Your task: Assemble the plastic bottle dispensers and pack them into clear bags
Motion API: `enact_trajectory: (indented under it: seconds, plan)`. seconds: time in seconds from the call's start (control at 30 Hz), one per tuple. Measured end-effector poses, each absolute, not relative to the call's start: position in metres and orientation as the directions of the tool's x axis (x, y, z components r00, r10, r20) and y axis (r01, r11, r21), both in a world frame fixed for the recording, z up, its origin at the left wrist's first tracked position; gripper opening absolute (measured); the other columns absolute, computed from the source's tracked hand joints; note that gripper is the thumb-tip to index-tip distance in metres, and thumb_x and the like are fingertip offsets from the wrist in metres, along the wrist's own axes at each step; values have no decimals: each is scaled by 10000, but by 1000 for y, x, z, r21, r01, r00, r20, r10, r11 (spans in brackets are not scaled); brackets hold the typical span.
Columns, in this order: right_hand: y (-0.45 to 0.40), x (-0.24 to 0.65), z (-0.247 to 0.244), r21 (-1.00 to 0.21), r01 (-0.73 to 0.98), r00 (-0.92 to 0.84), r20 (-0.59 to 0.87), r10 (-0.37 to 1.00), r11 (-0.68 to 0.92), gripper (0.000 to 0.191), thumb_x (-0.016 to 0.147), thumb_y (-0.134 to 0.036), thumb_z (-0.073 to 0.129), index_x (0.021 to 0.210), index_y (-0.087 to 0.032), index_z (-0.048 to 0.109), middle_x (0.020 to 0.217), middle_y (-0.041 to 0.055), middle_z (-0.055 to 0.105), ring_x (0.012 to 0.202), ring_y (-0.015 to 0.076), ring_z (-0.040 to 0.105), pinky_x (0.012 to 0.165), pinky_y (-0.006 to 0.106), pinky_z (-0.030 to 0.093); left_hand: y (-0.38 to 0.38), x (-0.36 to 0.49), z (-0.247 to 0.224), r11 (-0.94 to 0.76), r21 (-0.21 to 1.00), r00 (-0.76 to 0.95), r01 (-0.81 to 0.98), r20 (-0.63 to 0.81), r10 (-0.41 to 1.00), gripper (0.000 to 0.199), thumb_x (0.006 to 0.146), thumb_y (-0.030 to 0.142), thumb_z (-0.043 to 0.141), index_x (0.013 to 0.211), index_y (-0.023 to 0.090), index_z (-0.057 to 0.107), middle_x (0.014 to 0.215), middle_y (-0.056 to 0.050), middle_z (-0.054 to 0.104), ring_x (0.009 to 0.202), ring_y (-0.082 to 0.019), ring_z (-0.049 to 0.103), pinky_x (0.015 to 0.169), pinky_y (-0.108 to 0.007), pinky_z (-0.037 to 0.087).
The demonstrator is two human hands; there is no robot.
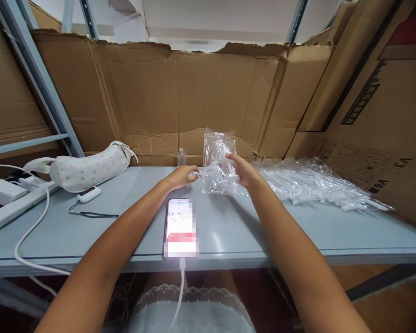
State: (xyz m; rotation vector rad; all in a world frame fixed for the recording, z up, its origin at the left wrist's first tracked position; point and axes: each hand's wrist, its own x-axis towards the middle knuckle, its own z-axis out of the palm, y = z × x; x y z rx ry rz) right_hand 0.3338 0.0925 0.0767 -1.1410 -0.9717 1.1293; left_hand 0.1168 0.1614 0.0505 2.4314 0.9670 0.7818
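Note:
My left hand (pixel 180 177) is closed at the middle of the shelf, its fingers around a small white piece (pixel 193 174) whose kind I cannot make out. To its right, my right hand (pixel 245 172) grips the edge of a clear plastic bag (pixel 219 159), thumb and fingers at the bag's right side. The bag stands partly upright, crinkled and shiny, with something whitish low inside it. Past my right wrist lies a larger clear plastic bag (pixel 312 182) full of white, thin pieces. A small clear bottle (pixel 181 157) stands behind my left hand.
A phone (pixel 181 226) with a plugged-in white cable (pixel 182 282) lies at the shelf's front edge. On the left are a white patterned pouch (pixel 90 166), a small white device (pixel 89 194) with a strap, and a power strip (pixel 17 208). Cardboard (pixel 142 97) walls the back.

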Motion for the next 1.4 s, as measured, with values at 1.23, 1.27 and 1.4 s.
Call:
enact_trajectory:
  seconds: [1.23,1.27,1.4]
  plan:
    - [66,291,66,-949,311,-540,-226,811,-57,263,697,-328,749,899,-224,616,741,16,666,589,134,603,549,272,501,136,51,72,-188,970,272,155,141,952,170,920,241,542,771,169,505,655,13,514,460,-58,487,401,-173,333]
    - [66,291,66,-951,304,-538,-220,814,-56,274,692,-332,752,906,-225,617,737,12,666,586,134,602,547,271,500,137,50,70,-190,968,272,163,141,952,178,919,247,546,765,170,502,655,14,515,456,-60,486,402,-177,336]
    - [65,291,66,-952,307,-555,-198,808,-23,287,681,-379,756,888,-223,633,715,17,665,555,135,586,505,272,475,143,47,62,-196,968,309,157,141,940,199,875,302,624,765,168,526,668,5,541,472,-77,529,424,-190,366]
